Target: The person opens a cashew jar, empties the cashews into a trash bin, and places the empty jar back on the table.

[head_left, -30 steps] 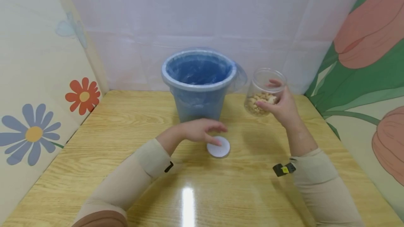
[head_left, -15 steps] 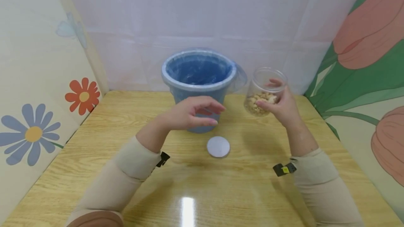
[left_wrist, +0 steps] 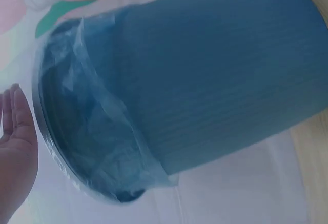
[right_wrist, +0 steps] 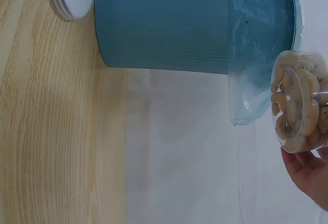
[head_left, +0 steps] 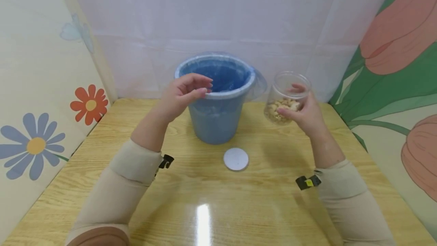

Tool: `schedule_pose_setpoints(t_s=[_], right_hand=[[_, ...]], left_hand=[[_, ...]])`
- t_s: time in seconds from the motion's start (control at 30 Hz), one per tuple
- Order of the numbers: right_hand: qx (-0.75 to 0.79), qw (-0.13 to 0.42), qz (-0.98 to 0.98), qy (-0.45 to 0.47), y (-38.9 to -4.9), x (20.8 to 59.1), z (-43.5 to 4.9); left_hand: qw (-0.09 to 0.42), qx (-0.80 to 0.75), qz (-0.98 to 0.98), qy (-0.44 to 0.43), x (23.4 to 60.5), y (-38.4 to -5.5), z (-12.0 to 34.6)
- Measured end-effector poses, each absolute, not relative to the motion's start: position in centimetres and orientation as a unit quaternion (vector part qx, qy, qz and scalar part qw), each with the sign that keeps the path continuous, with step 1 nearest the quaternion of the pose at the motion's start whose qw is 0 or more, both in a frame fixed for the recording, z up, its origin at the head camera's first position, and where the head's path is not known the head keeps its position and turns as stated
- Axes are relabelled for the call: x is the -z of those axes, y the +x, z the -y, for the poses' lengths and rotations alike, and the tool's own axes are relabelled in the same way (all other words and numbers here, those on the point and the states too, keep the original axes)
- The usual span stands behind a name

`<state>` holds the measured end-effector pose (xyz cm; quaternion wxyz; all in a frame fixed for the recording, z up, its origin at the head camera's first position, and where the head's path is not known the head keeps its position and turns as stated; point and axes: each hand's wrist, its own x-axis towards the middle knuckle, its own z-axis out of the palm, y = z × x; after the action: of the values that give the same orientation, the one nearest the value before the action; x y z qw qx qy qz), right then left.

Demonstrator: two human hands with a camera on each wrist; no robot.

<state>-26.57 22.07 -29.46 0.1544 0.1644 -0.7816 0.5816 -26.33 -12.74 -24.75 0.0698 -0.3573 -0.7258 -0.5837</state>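
My right hand (head_left: 307, 113) grips a clear plastic jar (head_left: 286, 86), open at the top, above the table at the right. Pale curved nuts (head_left: 282, 106) that look like cashews fill its lower part; the right wrist view shows them through the jar's base. My left hand (head_left: 182, 94) hovers with bent, relaxed fingers and overlaps the front-left rim of the blue trash can (head_left: 216, 122) in the head view. Nothing shows between its fingers. In the left wrist view, the fingers (left_wrist: 19, 114) lie just beside the rim. A round white lid (head_left: 236, 159) lies in front of the can.
A thin translucent liner bag (right_wrist: 251, 93) is folded over the can's rim and sticks out at its right. The wooden table (head_left: 269, 204) meets a white sheet wall (head_left: 218, 14) behind. Flower-patterned panels stand at both sides.
My left hand has risen from over the white lid and moved left and away from me, up to the trash can's rim. The jar in my right hand has barely moved.
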Motion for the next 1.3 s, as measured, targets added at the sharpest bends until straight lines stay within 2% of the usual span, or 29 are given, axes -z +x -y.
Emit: schedule_pose_setpoints(t_s=[0.3,0.4,0.7,0.87,1.3], right_hand=[[-0.581,0.163,0.78,0.165,-26.7,29.5,-22.1],[-0.576,0.164,0.785,0.16,-26.7,29.4,-22.1],[-0.578,0.164,0.783,0.163,-26.6,29.4,-22.0],[-0.58,0.165,0.781,0.164,-26.6,29.4,-22.0],[-0.581,0.167,0.779,0.169,-26.6,29.6,-22.0]], left_hand=[[0.191,0.657,0.692,-0.232,24.2,-28.6,15.2],[0.21,0.672,0.685,-0.185,24.1,-29.4,16.0],[0.187,0.673,0.711,-0.081,24.3,-30.4,17.6],[0.157,0.648,0.745,-0.018,24.6,-31.1,17.8],[0.129,0.665,0.735,0.002,25.6,-32.5,17.2]])
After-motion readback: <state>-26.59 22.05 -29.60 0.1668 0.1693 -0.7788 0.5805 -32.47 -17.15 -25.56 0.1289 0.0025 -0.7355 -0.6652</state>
